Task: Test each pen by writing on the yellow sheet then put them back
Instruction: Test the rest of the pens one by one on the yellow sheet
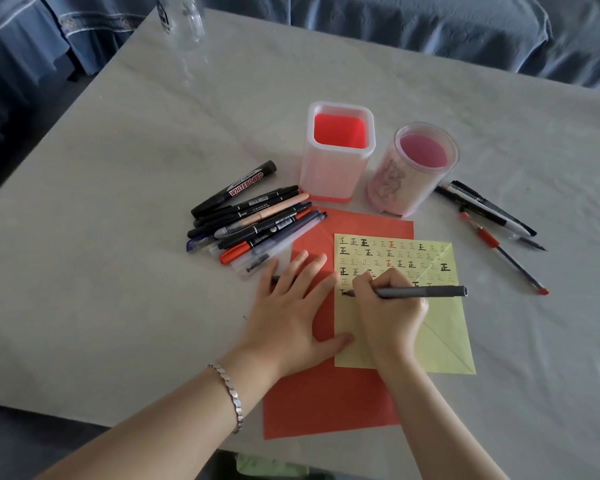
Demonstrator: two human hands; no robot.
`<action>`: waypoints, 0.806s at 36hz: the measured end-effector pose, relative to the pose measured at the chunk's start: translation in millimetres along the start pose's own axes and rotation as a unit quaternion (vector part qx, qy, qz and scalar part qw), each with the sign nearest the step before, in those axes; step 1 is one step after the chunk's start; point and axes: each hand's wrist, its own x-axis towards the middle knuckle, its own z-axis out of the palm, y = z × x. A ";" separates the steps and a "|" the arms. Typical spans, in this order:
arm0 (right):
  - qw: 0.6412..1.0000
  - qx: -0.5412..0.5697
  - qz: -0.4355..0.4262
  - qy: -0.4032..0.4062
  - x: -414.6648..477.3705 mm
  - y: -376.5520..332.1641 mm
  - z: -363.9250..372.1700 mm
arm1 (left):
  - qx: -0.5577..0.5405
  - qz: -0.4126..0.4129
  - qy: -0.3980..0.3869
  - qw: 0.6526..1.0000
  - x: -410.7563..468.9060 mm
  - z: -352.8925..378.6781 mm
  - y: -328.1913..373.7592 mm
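The yellow sheet [444,336] lies on a red sheet [329,396] and carries several rows of written marks. My right hand [390,306] grips a dark grey pen [426,292], its tip touching the sheet's left edge at a fresh black mark. My left hand [291,306] lies flat, fingers spread, across the red sheet and the yellow sheet's left border, with a dark pen cap partly under its fingers. A pile of several pens and markers [253,220] lies to the left. A few more pens [489,213], one a red pen [506,252], lie to the right.
Two empty holders stand behind the sheets: a square white one with a red inside [336,154] and a round clear pink one [413,171]. A clear bottle [181,19] stands at the table's far left edge. Blue upholstery surrounds the table.
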 end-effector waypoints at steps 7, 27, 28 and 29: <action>1.000 0.005 -0.007 0.008 0.7 0.9 0.1 | 0.007 0.001 -0.003 1.000 -0.1 -0.2 0.3; 1.000 0.002 0.005 -0.029 -0.5 -2.4 -0.7 | 0.001 0.009 0.039 0.999 -0.7 6.5 -1.9; 0.999 0.001 0.004 -0.032 -0.7 -2.8 -0.5 | 0.000 0.008 0.038 0.999 -0.8 6.1 -1.8; 0.999 0.000 0.002 -0.034 -0.7 -2.9 -0.5 | 0.001 0.008 0.038 0.999 -0.7 5.9 -1.7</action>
